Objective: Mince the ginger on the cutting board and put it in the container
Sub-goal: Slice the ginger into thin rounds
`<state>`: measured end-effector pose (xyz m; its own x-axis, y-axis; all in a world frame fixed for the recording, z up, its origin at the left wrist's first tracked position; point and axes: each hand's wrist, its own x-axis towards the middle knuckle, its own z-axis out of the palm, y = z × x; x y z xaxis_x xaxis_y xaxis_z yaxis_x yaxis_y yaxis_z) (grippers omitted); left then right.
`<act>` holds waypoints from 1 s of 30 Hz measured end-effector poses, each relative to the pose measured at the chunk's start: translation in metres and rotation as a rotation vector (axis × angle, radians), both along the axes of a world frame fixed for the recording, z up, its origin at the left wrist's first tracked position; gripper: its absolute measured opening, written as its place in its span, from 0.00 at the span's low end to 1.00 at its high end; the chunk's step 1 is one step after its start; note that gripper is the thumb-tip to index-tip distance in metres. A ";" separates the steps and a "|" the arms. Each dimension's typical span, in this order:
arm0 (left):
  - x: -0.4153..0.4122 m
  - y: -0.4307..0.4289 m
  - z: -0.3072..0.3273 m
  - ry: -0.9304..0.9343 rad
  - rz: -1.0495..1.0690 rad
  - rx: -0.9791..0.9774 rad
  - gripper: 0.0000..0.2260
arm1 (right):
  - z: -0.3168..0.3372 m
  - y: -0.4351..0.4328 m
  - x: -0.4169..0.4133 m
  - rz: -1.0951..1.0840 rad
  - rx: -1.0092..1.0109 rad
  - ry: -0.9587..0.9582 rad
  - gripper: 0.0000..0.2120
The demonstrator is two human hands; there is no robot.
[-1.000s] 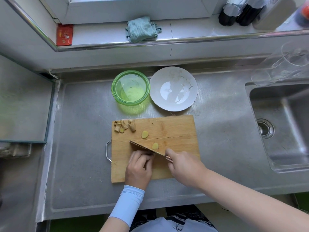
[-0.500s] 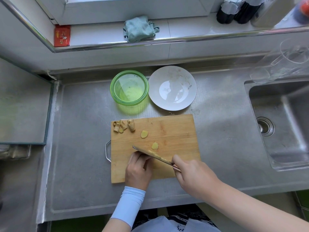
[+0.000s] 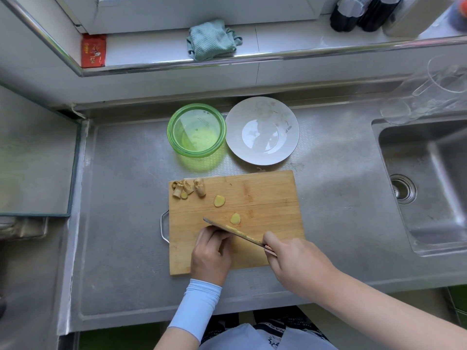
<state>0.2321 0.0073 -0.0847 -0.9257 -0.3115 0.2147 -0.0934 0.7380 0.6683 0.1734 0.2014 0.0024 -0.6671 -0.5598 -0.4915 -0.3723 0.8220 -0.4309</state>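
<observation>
On the cutting board [image 3: 265, 198] | left hand [image 3: 211, 253] fingers [image 3: 214, 233] curled behind knife [image 3: 232, 229], hold hidden | right hand [image 3: 295, 261] grips its handle | ginger slice [image 3: 235, 219] 1 o'clock from left fingers

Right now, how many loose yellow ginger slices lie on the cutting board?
2. One slice lies right of the trimmings pile on the cutting board; the other slice lies just beyond the knife. The left hand may hide more.
</observation>
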 end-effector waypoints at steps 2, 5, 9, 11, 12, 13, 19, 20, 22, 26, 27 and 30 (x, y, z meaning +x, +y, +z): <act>0.000 0.000 0.001 -0.001 0.003 0.000 0.11 | 0.001 0.000 0.000 -0.004 0.003 -0.004 0.02; 0.000 0.000 0.002 -0.009 0.010 0.006 0.11 | 0.001 0.000 0.000 0.002 0.011 -0.007 0.02; 0.000 0.000 0.003 -0.017 0.008 0.009 0.12 | 0.002 -0.001 -0.001 0.001 0.019 -0.012 0.02; 0.000 0.000 0.004 -0.017 0.008 0.012 0.12 | 0.002 -0.001 -0.002 0.001 0.028 -0.012 0.02; 0.000 0.000 0.004 -0.019 0.010 0.012 0.12 | 0.002 -0.002 -0.002 0.004 0.029 -0.011 0.02; -0.001 0.000 0.004 -0.021 0.013 0.012 0.12 | 0.002 -0.003 -0.003 0.008 0.030 -0.011 0.02; 0.000 0.000 0.004 -0.018 0.013 0.023 0.10 | 0.000 -0.005 -0.005 0.009 0.026 -0.035 0.04; 0.000 0.000 0.004 -0.010 0.012 0.028 0.09 | 0.000 -0.005 -0.005 0.007 0.026 -0.039 0.04; 0.000 0.000 0.003 -0.001 0.015 0.032 0.08 | 0.000 -0.005 -0.007 0.004 0.035 -0.049 0.03; 0.001 0.000 0.000 -0.018 0.025 0.024 0.10 | -0.006 -0.018 -0.013 0.016 0.060 -0.066 0.02; 0.001 0.000 0.000 -0.007 0.025 0.022 0.09 | -0.009 -0.023 -0.015 0.024 0.073 -0.071 0.03; 0.001 0.001 -0.001 0.019 0.022 0.019 0.05 | -0.014 -0.034 -0.019 0.034 0.091 -0.062 0.05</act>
<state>0.2334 0.0085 -0.0859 -0.9143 -0.3360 0.2263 -0.0967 0.7234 0.6836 0.1544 0.1672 -0.0119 -0.6153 -0.5329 -0.5809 -0.3754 0.8461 -0.3784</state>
